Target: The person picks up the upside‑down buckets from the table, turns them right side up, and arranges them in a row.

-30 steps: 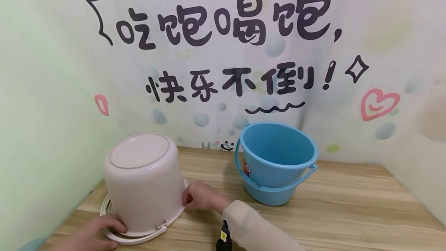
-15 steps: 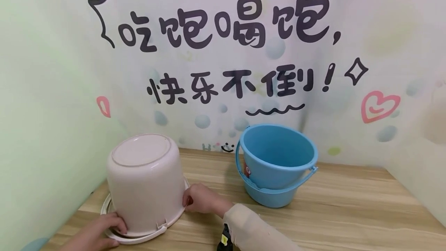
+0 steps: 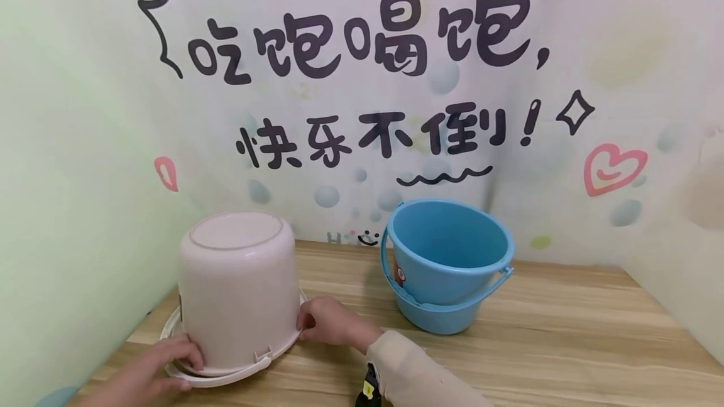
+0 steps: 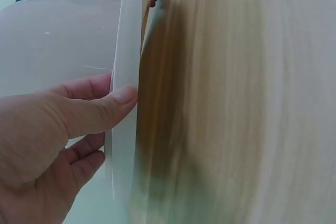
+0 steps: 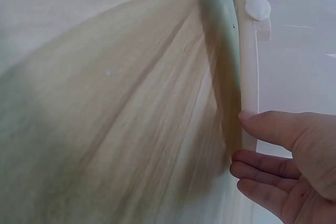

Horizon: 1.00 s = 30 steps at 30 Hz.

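A pale pink bucket (image 3: 240,294) is upside down at the left of the table, its base facing up. Its white handle (image 3: 232,380) curves along the rim at the front. My left hand (image 3: 155,369) grips the rim and handle at the front left; in the left wrist view the thumb (image 4: 123,95) lies over the white band, with fingers behind it. At the right side my right hand (image 3: 334,322) pinches the rim. The right wrist view shows that thumb (image 5: 257,121) on the rim and the other fingers curled at its edge.
An upright blue bucket (image 3: 444,287) with its handle down stands right of centre. The wooden table (image 3: 565,344) meets a printed wall cloth (image 3: 362,93) at the back. Near my right sleeve (image 3: 421,372) is a black object with a yellow label (image 3: 369,388).
The pink bucket has tipped from leaning left to nearly straight, its base shifting slightly right. Both hands keep their hold on the rim. The blue bucket stays put.
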Motion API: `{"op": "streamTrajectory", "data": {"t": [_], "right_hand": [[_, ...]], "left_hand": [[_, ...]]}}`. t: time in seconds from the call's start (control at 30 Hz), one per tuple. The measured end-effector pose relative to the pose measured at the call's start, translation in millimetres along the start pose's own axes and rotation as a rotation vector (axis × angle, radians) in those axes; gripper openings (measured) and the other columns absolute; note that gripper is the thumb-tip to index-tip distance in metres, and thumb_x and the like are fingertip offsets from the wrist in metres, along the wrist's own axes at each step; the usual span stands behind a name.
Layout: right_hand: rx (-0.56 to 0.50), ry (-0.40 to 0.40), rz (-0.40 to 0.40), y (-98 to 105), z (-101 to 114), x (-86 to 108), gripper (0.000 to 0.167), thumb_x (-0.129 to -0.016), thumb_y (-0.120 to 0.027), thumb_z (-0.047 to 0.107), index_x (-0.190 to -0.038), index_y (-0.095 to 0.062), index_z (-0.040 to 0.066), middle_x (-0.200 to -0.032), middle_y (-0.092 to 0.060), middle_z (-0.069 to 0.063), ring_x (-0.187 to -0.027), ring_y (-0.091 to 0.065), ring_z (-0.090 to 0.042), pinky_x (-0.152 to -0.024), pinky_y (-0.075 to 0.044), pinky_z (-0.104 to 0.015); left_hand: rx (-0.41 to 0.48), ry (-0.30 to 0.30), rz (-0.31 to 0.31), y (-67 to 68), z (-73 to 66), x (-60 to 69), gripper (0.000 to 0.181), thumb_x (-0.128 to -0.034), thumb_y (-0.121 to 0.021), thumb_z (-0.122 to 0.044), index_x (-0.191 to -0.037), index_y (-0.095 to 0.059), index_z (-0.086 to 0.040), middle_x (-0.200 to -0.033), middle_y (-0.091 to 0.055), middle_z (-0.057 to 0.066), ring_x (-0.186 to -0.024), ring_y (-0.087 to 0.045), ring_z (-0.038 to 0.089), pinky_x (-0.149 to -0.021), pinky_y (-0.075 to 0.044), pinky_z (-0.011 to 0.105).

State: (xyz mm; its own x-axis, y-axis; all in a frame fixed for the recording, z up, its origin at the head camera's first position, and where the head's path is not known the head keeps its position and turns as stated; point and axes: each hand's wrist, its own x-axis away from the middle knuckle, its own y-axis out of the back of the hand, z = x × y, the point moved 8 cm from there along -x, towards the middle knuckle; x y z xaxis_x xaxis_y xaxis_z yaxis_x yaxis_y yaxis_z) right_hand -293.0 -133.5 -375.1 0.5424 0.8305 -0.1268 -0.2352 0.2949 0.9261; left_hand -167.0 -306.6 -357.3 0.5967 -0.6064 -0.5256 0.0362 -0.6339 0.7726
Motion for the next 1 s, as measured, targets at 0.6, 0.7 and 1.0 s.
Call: {"op": "streamTrajectory", "data": {"t": [0.6, 0.7, 1.0], "right_hand": [[-0.062, -0.031, -0.05, 9, -5, 6.5, 0.008, -0.078, -0.071, 0.007, -0.078, -0.065, 0.011, -0.072, -0.058, 0.009, -0.067, -0.048, -0.001, -0.062, -0.04, -0.011], [-0.087, -0.038, -0.075, 12, -7, 8.9, 0.007, -0.079, -0.07, 0.006, -0.08, -0.064, 0.01, -0.075, -0.059, 0.007, -0.067, -0.048, 0.0, -0.062, -0.041, -0.012], [-0.109, -0.063, -0.115, 25, -9, 15.3, 0.006, -0.082, -0.067, 0.009, -0.084, -0.062, 0.009, -0.079, -0.061, 0.005, -0.071, -0.051, -0.001, -0.065, -0.043, -0.012]], "left_hand": [[0.04, -0.05, -0.074, 19.5, -21.8, -26.0, 0.045, -0.0587, -0.075, 0.008, -0.094, -0.055, -0.013, -0.09, -0.054, -0.004, -0.083, -0.049, 0.007, -0.072, -0.036, 0.014], [0.028, -0.087, -0.092, 23.9, -23.6, -34.1, 0.044, -0.0555, -0.076, 0.005, -0.09, -0.056, -0.013, -0.086, -0.054, -0.004, -0.08, -0.049, 0.007, -0.07, -0.037, 0.015], [-0.013, -0.036, -0.042, 30.5, -26.7, -49.4, 0.043, -0.0594, -0.077, 0.002, -0.091, -0.054, -0.016, -0.086, -0.053, -0.007, -0.081, -0.047, 0.007, -0.07, -0.036, 0.015]]}}
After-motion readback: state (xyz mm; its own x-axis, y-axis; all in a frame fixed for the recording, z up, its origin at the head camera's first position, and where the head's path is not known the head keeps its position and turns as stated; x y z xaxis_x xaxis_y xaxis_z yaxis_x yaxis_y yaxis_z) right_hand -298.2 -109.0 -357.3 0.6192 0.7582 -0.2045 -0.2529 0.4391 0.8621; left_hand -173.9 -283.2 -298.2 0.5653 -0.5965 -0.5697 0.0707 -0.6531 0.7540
